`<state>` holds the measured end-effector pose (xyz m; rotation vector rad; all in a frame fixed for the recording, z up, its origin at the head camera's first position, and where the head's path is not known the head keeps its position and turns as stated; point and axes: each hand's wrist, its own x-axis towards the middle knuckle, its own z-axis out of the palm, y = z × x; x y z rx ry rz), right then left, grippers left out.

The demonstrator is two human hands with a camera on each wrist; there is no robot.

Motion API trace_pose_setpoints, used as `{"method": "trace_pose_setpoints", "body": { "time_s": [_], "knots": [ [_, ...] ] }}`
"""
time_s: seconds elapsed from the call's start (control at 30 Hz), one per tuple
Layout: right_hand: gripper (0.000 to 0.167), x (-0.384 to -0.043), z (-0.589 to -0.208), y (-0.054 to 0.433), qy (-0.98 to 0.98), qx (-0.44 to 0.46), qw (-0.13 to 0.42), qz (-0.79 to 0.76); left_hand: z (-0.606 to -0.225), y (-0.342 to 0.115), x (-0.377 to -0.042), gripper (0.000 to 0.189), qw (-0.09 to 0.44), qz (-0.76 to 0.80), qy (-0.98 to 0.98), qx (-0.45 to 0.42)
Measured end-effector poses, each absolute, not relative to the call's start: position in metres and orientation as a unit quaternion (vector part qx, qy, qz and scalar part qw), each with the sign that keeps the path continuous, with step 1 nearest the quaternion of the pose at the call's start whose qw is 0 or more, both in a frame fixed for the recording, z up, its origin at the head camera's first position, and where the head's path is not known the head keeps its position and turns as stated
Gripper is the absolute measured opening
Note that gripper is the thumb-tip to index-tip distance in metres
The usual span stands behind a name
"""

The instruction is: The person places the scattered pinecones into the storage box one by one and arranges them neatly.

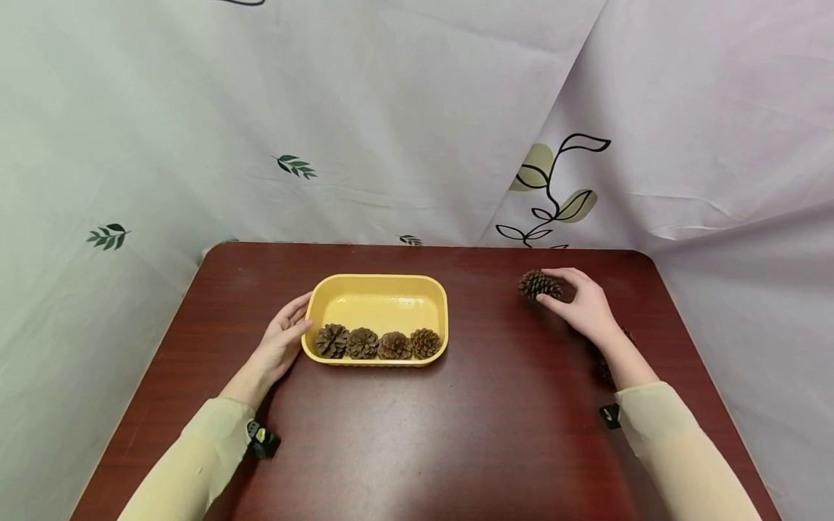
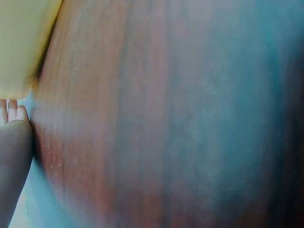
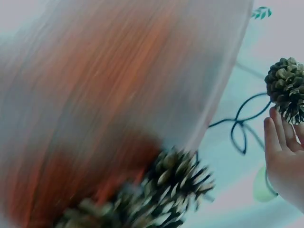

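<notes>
In the head view, a yellow rectangular tray (image 1: 365,284) stands on the table left of centre. Several brown pine cones (image 1: 363,343) sit in a row along its near inner wall. My left hand (image 1: 276,349) grips the tray's left end, thumb at the rim and fingers against the outer side. Far to the right, my right hand (image 1: 586,304) pinches a pine cone (image 1: 538,285) between thumb and fingers. The right wrist view shows this held cone (image 3: 286,85) above the fingers, against the curtain. More pine cones (image 3: 173,178) lie under the right forearm, mostly hidden in the head view.
The dark red-brown wooden table (image 1: 417,434) has rounded far corners. A pale curtain (image 1: 404,130) with leaf prints hangs right behind it and along both sides. Small black devices (image 1: 262,440) are strapped at both wrists.
</notes>
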<state>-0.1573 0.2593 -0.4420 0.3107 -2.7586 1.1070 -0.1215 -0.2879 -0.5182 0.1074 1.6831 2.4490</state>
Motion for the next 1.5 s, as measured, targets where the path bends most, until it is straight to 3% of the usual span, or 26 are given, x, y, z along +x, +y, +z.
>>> {"method": "trace_pose_setpoints", "body": {
  "time_s": [0.73,1.5],
  "knots": [
    [0.050,-0.168,-0.439,0.149,-0.877,0.198,0.010,0.438,-0.521,-0.289,-0.123,0.053,0.081,0.822,0.562,0.044],
    [0.051,-0.178,-0.452,0.063,-0.869,0.279,-0.015,0.408,-0.521,-0.289,-0.122,0.052,0.077,0.820,0.566,0.039]
  ]
}}
